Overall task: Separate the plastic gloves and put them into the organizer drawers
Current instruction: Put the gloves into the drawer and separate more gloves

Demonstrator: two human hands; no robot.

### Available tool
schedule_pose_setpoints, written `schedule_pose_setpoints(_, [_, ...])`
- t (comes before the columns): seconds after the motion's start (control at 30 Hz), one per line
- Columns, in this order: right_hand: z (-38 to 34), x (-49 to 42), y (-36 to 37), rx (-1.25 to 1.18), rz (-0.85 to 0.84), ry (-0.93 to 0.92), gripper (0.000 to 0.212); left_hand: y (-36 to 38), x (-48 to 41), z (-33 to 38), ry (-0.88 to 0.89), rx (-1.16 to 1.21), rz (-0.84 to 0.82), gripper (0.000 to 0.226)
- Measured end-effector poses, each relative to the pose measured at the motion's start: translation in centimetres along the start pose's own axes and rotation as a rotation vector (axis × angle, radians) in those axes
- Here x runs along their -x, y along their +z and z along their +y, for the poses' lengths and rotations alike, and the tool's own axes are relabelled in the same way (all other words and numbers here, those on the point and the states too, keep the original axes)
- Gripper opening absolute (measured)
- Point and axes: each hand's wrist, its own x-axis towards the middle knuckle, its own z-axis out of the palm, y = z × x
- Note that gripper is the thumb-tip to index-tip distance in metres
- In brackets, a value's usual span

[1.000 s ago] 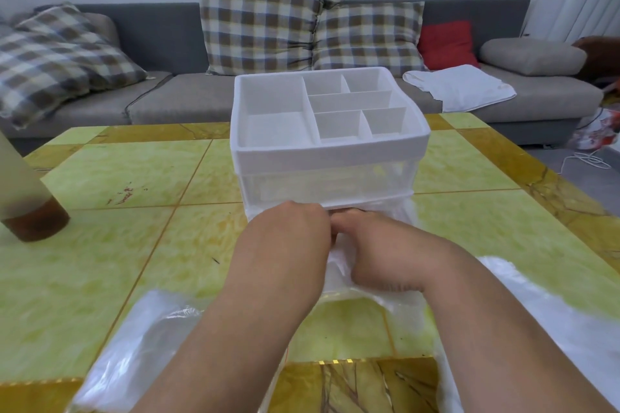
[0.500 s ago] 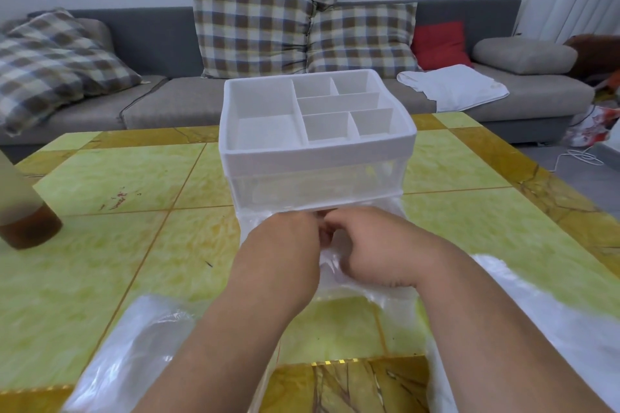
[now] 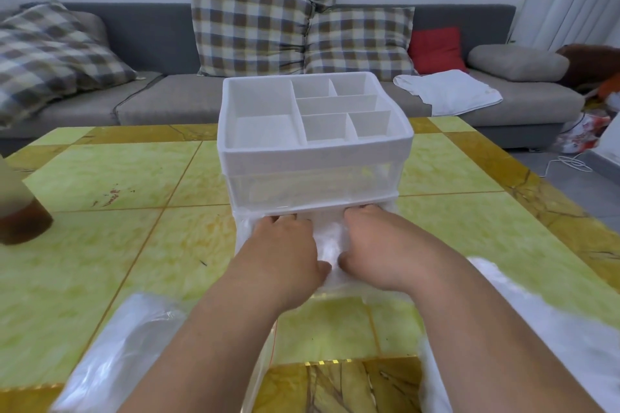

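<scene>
Now parted, the left hand [image 3: 285, 245] and right hand [image 3: 372, 241] press, spread flat, on gloves [image 3: 327, 238] in the drawer [image 3: 392, 208]; piles [image 3: 127, 345] wait at the counter's [image 3: 100, 261] near edge.

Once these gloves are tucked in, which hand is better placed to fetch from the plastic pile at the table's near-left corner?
Probably the left hand: it presses gloves in the drawer, and that pile lies right beside its forearm. The right hand would have to cross over.

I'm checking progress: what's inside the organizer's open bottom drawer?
Crumpled clear plastic gloves lie in the bottom drawer, with the left hand and right hand pressing on them. The hands hide most of it, so their number cannot be told.
</scene>
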Motion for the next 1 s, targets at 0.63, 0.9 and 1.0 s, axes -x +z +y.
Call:
schedule_pose_setpoints(0.63, [1.2, 5.6, -2.2, 0.11, -0.165, 0.052, 0.036, 1.1, -1.3, -0.6, -0.08, 0.083, 0.048, 0.067])
schedule_pose_setpoints(0.9, [1.0, 6.4, -2.9, 0.14, -0.197, 0.016, 0.046, 1.1, -1.4, -0.6, -0.096, 0.078, 0.042, 0.07])
schedule_pose_setpoints(1.0, [1.0, 7.4, -4.3, 0.042, -0.085, 0.011, 0.046, 1.0, -1.4, -0.5, -0.103, 0.091, 0.041, 0.06])
